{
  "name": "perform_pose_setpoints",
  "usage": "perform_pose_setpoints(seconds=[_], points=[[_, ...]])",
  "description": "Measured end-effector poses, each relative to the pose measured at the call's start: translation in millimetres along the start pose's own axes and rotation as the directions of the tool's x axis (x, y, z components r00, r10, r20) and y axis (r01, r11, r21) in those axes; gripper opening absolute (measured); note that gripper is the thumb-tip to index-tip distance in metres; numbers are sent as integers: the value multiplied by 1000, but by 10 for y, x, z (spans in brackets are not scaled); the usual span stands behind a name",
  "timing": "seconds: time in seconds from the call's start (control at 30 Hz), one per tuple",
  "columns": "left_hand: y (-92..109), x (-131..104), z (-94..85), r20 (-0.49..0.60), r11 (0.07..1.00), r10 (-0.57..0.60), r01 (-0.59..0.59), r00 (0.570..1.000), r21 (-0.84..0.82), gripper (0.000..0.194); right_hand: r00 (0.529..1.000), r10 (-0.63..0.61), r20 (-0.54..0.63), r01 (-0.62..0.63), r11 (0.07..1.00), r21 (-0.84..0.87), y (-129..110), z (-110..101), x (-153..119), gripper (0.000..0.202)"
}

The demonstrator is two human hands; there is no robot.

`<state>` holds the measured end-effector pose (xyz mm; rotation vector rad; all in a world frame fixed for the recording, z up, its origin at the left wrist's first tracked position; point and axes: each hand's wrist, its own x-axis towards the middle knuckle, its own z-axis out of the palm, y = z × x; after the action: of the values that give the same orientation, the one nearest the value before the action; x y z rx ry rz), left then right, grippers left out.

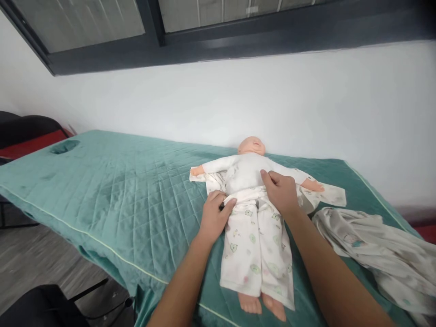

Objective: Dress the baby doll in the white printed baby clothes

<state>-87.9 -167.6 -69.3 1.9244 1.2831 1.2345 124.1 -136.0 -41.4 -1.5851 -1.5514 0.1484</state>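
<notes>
A baby doll (pixel 251 146) lies on its back, its head toward the wall and both arms spread out sideways. It wears a white top (pixel 243 172) and white trousers (pixel 254 245) with a green bear print; its bare feet stick out at the bottom. My left hand (pixel 214 213) is closed on the trousers' waistband at the doll's hip, thumb on top. On the other side, my right hand (pixel 281 190) has its fingers curled around the waistband, which is partly hidden behind them. A printed garment (pixel 332 194) lies spread beneath the doll's arms and back.
A green quilted cover (pixel 146 200) lies over the bed, which has a face hole (pixel 64 146) at the far left. Crumpled white cloth (pixel 378 250) is heaped on the right. The white wall (pixel 163 104) borders the far side; a black-and-red chair (pixel 30 131) stands left.
</notes>
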Motion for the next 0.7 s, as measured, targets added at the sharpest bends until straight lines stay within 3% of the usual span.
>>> perform_pose_setpoints(seconds=[0.17, 0.3, 0.5, 0.63, 0.7], points=[[-28, 29, 45, -14, 995, 30, -29, 999, 92, 37, 995, 72, -70, -82, 986, -147, 138, -135, -317, 47], [-39, 58, 63, -7, 991, 43, -42, 999, 126, 41, 993, 109, -49, -115, 984, -138, 231, -209, -505, 49], [-49, 175, 133, -62, 986, 84, -74, 994, 150, 40, 976, 216, -11, -217, 972, -88, 331, -148, -466, 53], [-65, 319, 201, -188, 991, 129, -122, 974, 49, 13, 971, 239, 8, -239, 971, -14, 385, -112, -436, 53], [-71, 397, 235, -184, 990, 133, -141, 974, -27, 29, 965, 260, 22, -260, 965, 28, 390, -106, -442, 53]])
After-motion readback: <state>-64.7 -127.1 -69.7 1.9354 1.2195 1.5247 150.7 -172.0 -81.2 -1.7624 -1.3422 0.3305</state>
